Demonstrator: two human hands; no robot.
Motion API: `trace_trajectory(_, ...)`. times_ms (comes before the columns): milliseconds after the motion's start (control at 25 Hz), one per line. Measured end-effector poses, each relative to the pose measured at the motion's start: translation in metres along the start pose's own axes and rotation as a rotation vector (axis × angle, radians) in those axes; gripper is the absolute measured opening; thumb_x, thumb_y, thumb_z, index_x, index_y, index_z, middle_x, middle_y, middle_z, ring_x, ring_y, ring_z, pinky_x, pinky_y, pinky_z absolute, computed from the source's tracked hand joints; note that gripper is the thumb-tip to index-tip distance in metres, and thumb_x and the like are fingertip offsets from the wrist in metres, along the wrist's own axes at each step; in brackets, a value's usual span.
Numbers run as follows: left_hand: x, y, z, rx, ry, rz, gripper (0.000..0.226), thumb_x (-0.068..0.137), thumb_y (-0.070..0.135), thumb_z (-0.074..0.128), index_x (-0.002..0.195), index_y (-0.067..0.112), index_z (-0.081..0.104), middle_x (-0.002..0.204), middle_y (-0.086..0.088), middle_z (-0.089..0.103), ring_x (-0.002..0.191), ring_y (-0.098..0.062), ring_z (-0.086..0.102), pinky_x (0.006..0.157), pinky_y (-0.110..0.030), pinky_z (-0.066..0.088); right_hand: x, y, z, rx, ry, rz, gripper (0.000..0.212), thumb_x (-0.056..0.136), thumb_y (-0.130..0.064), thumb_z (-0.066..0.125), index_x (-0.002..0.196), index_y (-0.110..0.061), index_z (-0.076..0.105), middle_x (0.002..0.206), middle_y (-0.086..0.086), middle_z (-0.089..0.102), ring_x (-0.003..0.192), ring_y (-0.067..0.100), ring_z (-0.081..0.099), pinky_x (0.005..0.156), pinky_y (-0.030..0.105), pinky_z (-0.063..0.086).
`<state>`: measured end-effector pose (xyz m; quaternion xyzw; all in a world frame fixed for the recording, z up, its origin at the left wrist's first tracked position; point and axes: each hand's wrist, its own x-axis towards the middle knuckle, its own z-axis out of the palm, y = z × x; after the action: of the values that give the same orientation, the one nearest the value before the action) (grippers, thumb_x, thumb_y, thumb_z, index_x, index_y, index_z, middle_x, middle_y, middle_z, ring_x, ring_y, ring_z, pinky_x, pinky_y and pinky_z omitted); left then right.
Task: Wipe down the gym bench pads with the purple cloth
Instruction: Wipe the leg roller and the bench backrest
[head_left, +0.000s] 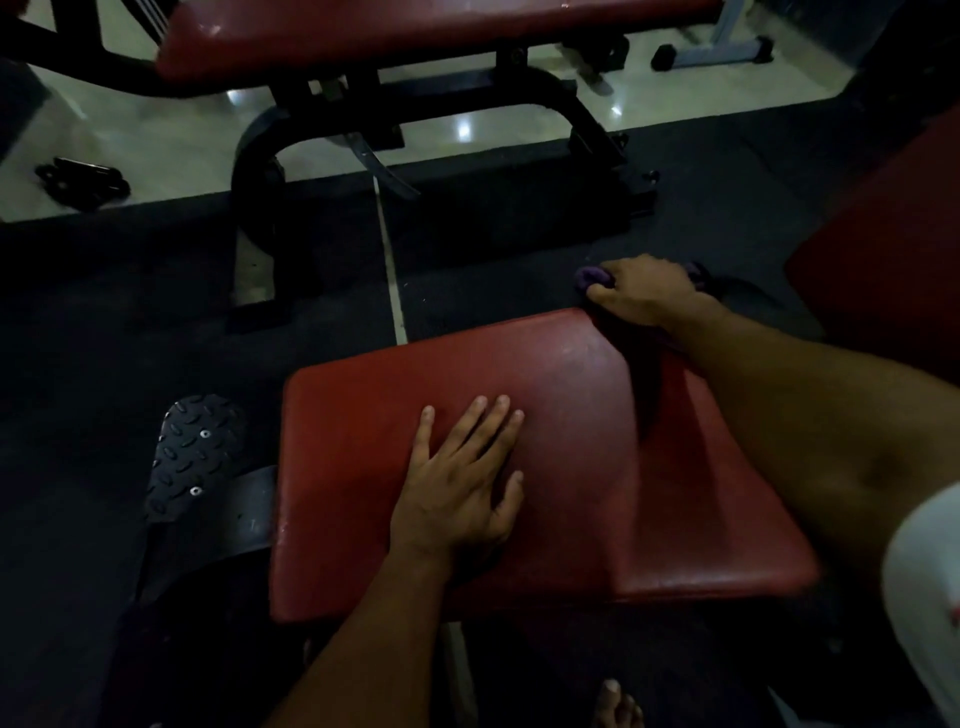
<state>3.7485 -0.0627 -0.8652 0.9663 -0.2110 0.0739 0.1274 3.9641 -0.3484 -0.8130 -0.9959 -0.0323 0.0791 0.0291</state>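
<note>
A person wipes a red gym bench pad (519, 374), seen from above in dim light.

Nearest, the left hand (460, 483) lies flat on the middle of the pad, fingers straight and spread. To the left of the bench sits a black studded footplate (195, 452). At the pad's far right corner, the right hand (647, 293) curls around the purple cloth (592, 276), bunched at the pad's edge. Beyond, on dark floor matting (156, 291), stands a second bench (415, 36) with a red pad and black frame.
</note>
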Motion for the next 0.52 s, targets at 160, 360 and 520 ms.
trace_trajectory(160,0.0,-0.002,0.001,0.004,0.004,0.009,0.064,0.096,0.048,0.04,0.156,0.027,0.041,0.165,0.009,0.033,0.154,-0.01,0.025,0.123,-0.062,0.015,-0.019,0.04,0.005,0.376,0.196,0.327,0.042,0.09,-0.048,0.043,0.122,-0.025,0.058,0.121,0.015,0.064,0.107,0.036,0.06,0.088,0.043,0.048)
trace_trajectory(360,0.0,-0.001,0.004,0.038,0.005,0.003,0.066,0.094,0.049,0.04,0.156,0.027,0.041,0.165,0.009,0.033,0.154,-0.01,0.025,0.124,-0.059,0.01,-0.061,0.063,0.034,0.847,0.143,0.352,0.054,0.096,-0.047,0.05,0.146,-0.026,0.045,0.133,-0.006,0.055,0.121,0.012,0.05,0.093,0.005,0.039)
trace_trajectory(520,0.001,0.001,0.0,0.015,-0.008,-0.012,0.066,0.094,0.047,0.04,0.156,0.027,0.042,0.165,0.009,0.033,0.154,-0.009,0.025,0.125,-0.058,0.008,-0.085,0.052,0.019,0.593,0.107,0.221,0.051,0.1,-0.038,0.05,0.149,-0.034,0.039,0.143,0.005,0.054,0.129,0.029,0.051,0.104,0.034,0.042)
